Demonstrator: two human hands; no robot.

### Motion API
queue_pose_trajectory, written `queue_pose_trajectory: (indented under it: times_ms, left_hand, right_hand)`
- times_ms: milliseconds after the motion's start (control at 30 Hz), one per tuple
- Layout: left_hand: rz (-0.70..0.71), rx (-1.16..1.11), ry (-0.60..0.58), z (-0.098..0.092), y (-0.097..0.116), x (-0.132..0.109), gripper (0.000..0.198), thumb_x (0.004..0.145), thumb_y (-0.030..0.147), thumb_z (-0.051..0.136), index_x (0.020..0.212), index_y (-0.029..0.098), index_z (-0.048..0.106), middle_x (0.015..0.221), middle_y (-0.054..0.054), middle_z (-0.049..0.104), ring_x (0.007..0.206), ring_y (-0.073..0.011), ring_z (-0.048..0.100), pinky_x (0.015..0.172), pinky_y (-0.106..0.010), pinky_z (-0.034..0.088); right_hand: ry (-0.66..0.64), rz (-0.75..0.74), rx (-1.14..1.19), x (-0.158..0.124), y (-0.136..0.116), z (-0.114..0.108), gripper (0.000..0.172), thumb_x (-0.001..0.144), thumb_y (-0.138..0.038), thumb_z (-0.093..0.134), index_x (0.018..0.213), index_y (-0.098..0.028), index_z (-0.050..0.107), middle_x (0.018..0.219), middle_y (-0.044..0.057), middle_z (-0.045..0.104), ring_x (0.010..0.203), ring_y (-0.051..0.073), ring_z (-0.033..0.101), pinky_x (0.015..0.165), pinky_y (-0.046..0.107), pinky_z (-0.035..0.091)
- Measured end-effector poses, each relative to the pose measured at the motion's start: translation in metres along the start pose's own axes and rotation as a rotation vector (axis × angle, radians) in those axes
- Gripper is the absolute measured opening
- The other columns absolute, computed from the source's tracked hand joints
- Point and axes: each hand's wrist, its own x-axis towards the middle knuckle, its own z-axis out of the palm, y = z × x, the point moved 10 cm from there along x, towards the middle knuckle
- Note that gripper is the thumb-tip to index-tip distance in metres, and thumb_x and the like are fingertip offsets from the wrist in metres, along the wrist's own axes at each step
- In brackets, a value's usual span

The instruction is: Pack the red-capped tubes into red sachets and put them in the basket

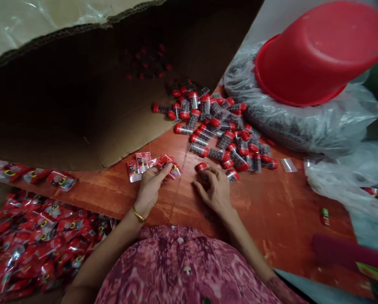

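My left hand (149, 188) pinches a small red and clear plastic packet (175, 170) between thumb and fingers, just above the table. Under and beside that hand lie more flat red packets (143, 160). A short clear tube with a red cap (201, 166) is under the curled fingers of my right hand (216, 190); the hand covers most of it. Another red-capped tube (232, 175) lies just right of those fingers. Beyond both hands spreads a heap of red-capped tubes (220, 122) filled with small dark pieces.
A large cardboard box (119, 143) lies open at the left, with more tubes inside. Filled red packets (43, 240) are piled at lower left. At right, an upturned red bucket (318, 55) sits on a clear plastic bag (290, 122). The wooden table (258, 236) carries a small green wrapper (324, 216).
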Motion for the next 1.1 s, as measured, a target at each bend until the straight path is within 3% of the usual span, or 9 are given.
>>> queue_pose_trajectory:
  times_ms: [67,267,400,500,633,833,1100]
  left_hand:
    - [-0.036,-0.01,0.006,0.0,-0.004,0.002,0.043,0.045,0.048,0.083,0.068,0.014,0.067,0.063,0.0,0.067,0.055,-0.0097,0.057,0.05,-0.019,0.041]
    - [-0.073,-0.037,0.038,-0.003,-0.004,0.005,0.048,0.037,0.051,0.084,0.061,0.014,0.065,0.057,0.0,0.065,0.047,-0.0077,0.054,0.044,-0.017,0.037]
    - [-0.096,-0.049,0.019,-0.001,-0.007,0.005,0.048,0.037,0.052,0.083,0.062,0.015,0.065,0.058,0.0,0.066,0.049,-0.0077,0.055,0.044,-0.016,0.039]
    - [-0.125,-0.056,-0.002,0.003,-0.012,0.006,0.048,0.037,0.05,0.084,0.062,0.015,0.064,0.057,0.001,0.065,0.049,-0.0074,0.055,0.044,-0.016,0.039]
    - [-0.155,-0.072,-0.036,0.009,-0.017,0.008,0.045,0.039,0.047,0.085,0.062,0.016,0.063,0.055,0.002,0.064,0.047,-0.0069,0.055,0.043,-0.016,0.04]
    - [-0.183,-0.07,-0.082,0.014,-0.018,0.007,0.047,0.039,0.049,0.084,0.063,0.015,0.063,0.056,0.002,0.064,0.047,-0.0075,0.056,0.043,-0.016,0.043]
    - [-0.17,-0.007,-0.103,0.019,-0.016,0.003,0.047,0.041,0.051,0.082,0.063,0.014,0.064,0.057,0.001,0.065,0.047,-0.0087,0.057,0.046,-0.018,0.046]
  right_hand:
    - [0.033,0.048,-0.056,-0.004,0.007,-0.001,0.044,0.082,-0.046,0.056,0.113,-0.014,0.057,0.111,0.017,0.057,0.102,0.029,0.051,0.083,0.044,0.042]
    - [0.0,0.098,-0.17,-0.002,0.011,0.004,0.041,0.09,-0.038,0.045,0.119,-0.011,0.053,0.11,0.019,0.061,0.104,0.031,0.051,0.086,0.046,0.04]
    - [0.003,0.136,-0.253,-0.007,0.015,0.001,0.057,0.085,-0.051,0.048,0.121,-0.007,0.052,0.116,0.023,0.059,0.101,0.034,0.052,0.082,0.047,0.039]
    - [-0.008,0.184,-0.271,-0.01,0.021,0.002,0.051,0.086,-0.048,0.048,0.117,-0.008,0.055,0.118,0.024,0.059,0.099,0.034,0.053,0.081,0.048,0.039]
    - [-0.035,0.184,-0.046,-0.007,0.022,0.001,0.04,0.086,-0.041,0.049,0.111,-0.011,0.057,0.107,0.02,0.064,0.092,0.031,0.057,0.078,0.046,0.043]
    - [-0.069,-0.004,0.505,0.002,-0.011,-0.025,0.035,0.083,-0.036,0.059,0.113,-0.019,0.057,0.105,0.01,0.068,0.096,0.023,0.064,0.082,0.036,0.051]
    - [-0.13,-0.051,0.549,0.005,-0.029,-0.029,0.033,0.08,-0.029,0.061,0.112,-0.019,0.06,0.101,0.008,0.07,0.09,0.021,0.067,0.079,0.033,0.054]
